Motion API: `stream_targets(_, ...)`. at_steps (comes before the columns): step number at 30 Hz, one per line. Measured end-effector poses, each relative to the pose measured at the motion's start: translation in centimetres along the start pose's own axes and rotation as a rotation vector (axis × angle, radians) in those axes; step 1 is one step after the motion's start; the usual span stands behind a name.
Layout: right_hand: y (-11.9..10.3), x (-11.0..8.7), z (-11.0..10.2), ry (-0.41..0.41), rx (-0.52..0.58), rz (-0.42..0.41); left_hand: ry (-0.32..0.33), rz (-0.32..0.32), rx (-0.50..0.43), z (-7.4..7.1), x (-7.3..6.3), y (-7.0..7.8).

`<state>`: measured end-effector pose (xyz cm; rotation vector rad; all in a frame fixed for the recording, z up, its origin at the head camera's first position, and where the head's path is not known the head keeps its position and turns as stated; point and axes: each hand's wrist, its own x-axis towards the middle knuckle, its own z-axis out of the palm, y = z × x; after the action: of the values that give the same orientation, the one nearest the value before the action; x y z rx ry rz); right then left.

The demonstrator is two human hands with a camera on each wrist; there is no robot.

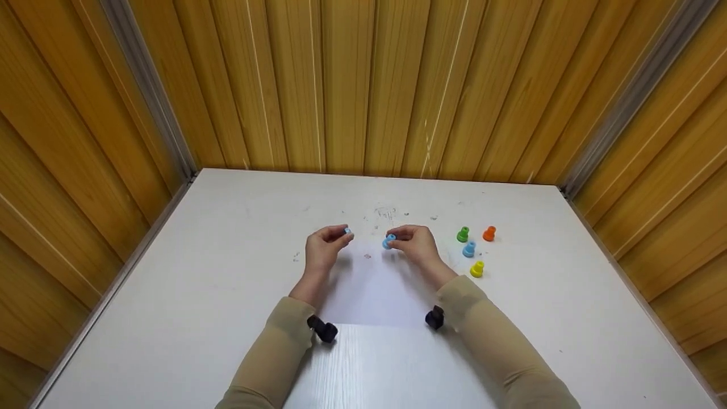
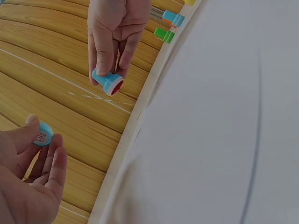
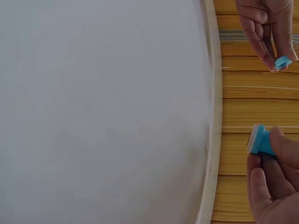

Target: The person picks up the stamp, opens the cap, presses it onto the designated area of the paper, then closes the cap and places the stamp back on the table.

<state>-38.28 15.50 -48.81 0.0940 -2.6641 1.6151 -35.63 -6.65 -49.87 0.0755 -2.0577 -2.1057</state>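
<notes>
Up at the back, wood-grain panelled walls (image 1: 369, 85) rise on three sides of the white table (image 1: 142, 284), and here in the middle lies a white paper sheet (image 1: 375, 301), a shade apart from the tabletop. In come two tan sleeves (image 1: 491, 329) from the near edge, one per arm, and out of them reach the hands, both over the table and well apart from each other. The left hand (image 1: 324, 247) has thumb and fingertips pinched on something tiny; the right hand (image 1: 417, 245) pinches too, thumb against fingers, clamped around a small body. Near each cuff sits a black wrist camera (image 1: 322, 329). And what does the right hold? A blue toy stamp (image 2: 106, 81), tilted, its white-rimmed red face exposed to the left wrist view! Off to the right of that hand stand four more, all near one another: a green stamp (image 1: 463, 234), an orange stamp (image 1: 489, 233) beside it, a light-blue stamp (image 1: 468, 249) just below the green, and a yellow stamp (image 1: 477, 269) nearest the person. Smallest of all, the left pinch grips a round blue cap (image 2: 44, 135), a printed mark on its flat end, hollow on the other side.
</notes>
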Motion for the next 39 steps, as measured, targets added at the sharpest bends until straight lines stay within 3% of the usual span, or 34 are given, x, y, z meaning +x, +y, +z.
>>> stream_targets(5,0.0,0.2,0.6,-0.058,-0.114,0.02,0.01,-0.022,-0.003,0.0,-0.1,0.1)
stream_targets(15,0.1,0.1,1.0,-0.11,-0.202,0.036,-0.004,-0.017,0.015,0.1,0.0,0.2)
stream_targets(39,0.5,0.3,1.4,-0.144,-0.229,-0.027,-0.031,-0.01,0.004,0.0,-0.1,0.2)
